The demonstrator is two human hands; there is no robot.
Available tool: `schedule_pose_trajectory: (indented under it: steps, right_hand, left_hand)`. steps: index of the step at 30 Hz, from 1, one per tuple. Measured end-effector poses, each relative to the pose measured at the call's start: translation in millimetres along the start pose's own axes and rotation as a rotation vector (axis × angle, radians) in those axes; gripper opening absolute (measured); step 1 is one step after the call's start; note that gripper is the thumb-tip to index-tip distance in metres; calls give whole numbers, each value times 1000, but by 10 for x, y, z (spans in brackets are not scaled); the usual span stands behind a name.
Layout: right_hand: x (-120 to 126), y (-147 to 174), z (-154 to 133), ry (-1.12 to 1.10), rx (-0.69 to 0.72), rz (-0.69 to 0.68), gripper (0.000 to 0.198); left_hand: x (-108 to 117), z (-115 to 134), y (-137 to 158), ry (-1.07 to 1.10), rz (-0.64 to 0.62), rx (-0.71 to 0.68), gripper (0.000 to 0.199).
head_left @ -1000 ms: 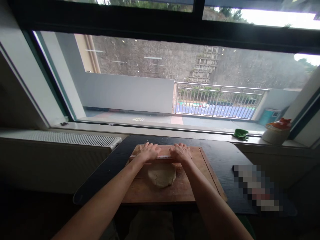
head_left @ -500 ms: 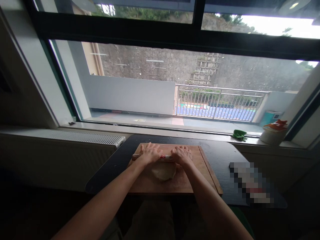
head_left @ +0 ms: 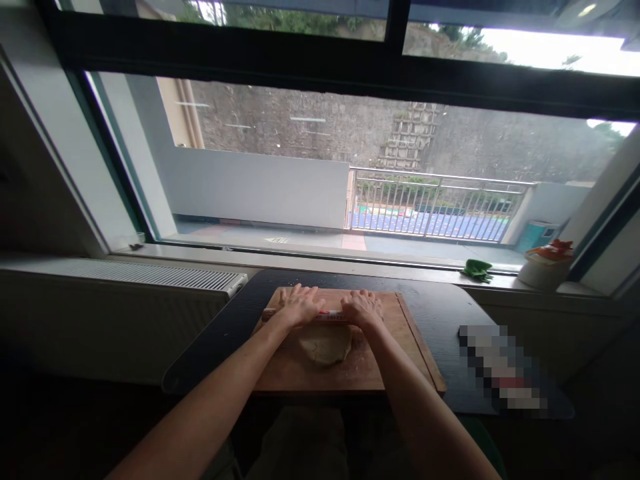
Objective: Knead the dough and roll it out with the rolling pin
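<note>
A pale, flattened piece of dough (head_left: 325, 345) lies on a wooden cutting board (head_left: 320, 381). Across its far edge rests a rolling pin (head_left: 332, 316) with red and white marking. Its left end sticks out beyond my left hand (head_left: 301, 305), which is laid over the pin with the fingers pointing away from me. My right hand (head_left: 364, 308) grips the pin farther right, fingers over the top. The bit of pin between the hands is visible; the rest is mostly covered by my palms.
The board sits on a dark table (head_left: 450, 313). A blurred-out item (head_left: 500, 367) lies on the table's right. On the windowsill stand a green leafy thing (head_left: 476, 270) and a pale pot (head_left: 545, 270) with an orange top. A radiator (head_left: 150, 273) is at left.
The rolling pin has turned under my hands: its red marking shows differently. The hands stay over the dough's far edge. The view has shifted slightly.
</note>
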State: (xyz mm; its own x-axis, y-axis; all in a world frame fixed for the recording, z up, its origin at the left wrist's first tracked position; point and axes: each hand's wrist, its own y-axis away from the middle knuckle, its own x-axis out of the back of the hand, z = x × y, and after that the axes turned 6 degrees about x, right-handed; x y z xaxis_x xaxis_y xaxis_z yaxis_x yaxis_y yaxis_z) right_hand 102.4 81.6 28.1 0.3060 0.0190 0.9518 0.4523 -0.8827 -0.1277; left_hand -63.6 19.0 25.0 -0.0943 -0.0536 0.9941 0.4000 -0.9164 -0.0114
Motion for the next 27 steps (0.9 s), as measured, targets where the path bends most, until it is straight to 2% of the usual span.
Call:
schedule_pose_trajectory:
  steps: [5,8,19,23,27]
  right_hand:
    - [-22,251,-3,14,32,93,41]
    - [-21,280,-6,20,33,90,40]
    - [-11,-232,28,-5,-7,-5,44]
    - [-27,-304,37,-6,-16,-19,44]
    - [-18,-201,24,-12,-21,-24,42]
  left_hand:
    - [52,60,343,-6,89,-40,57]
    - [57,70,378,-25,120,-47,56]
    - [18,-3,-305,25,-79,63,72]
    - [27,14,-394,19,-100,102,71]
    - [17,32,-307,16,-85,100,67]
